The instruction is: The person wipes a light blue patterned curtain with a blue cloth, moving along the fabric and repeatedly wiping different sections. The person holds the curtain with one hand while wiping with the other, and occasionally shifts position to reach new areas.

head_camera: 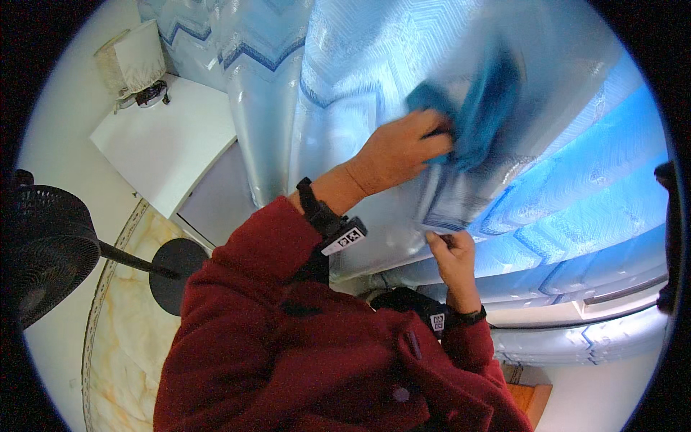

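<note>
My left hand (pixel 402 151) is raised in front of a light blue curtain (pixel 340 119) with a zigzag pattern. Its curled fingers hold a darker blue cloth (pixel 488 108), blurred and lying against or just before the curtain. Lower down, my right hand (pixel 456 262) has its thumb and fingers pinched on the curtain near a rectangular pattern line; the exact grip is partly hidden by the fingers. Both wrists wear black straps with small devices.
At the left, a white cabinet (pixel 173 129) carries a lamp with a pale shade (pixel 140 56). A black fan (pixel 48 248) on a round base (pixel 175 275) stands nearby on the marbled floor (pixel 124 335). A window sill (pixel 550 313) and a wooden piece (pixel 532 399) show at the lower right.
</note>
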A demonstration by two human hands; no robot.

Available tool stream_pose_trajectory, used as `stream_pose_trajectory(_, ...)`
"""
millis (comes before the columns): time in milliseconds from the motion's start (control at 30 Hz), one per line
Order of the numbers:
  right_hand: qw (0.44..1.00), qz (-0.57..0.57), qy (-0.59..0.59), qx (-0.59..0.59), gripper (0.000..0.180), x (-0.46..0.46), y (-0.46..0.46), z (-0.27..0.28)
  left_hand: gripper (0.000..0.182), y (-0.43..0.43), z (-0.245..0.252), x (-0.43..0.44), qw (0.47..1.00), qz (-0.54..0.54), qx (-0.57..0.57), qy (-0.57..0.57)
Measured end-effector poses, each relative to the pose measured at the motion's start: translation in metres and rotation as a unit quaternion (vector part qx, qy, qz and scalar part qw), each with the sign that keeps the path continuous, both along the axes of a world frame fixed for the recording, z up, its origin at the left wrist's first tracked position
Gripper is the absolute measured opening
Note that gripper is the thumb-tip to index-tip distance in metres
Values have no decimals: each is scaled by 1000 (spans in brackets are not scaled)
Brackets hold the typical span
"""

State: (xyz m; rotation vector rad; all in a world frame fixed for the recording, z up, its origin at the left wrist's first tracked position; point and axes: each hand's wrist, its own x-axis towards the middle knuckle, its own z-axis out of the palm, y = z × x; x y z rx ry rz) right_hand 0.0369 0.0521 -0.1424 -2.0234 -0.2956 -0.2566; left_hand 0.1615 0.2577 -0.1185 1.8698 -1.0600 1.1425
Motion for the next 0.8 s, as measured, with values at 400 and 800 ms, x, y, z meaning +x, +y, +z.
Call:
stream_pose_trajectory(400,995,30,87,43,13,-5,-13,-9,36,21,-29,5,980,10,-187,68)
stream_pose_trajectory(800,987,55,143,-54,11,-15,-31,10,30,76,-43,68,811,27,-425,400)
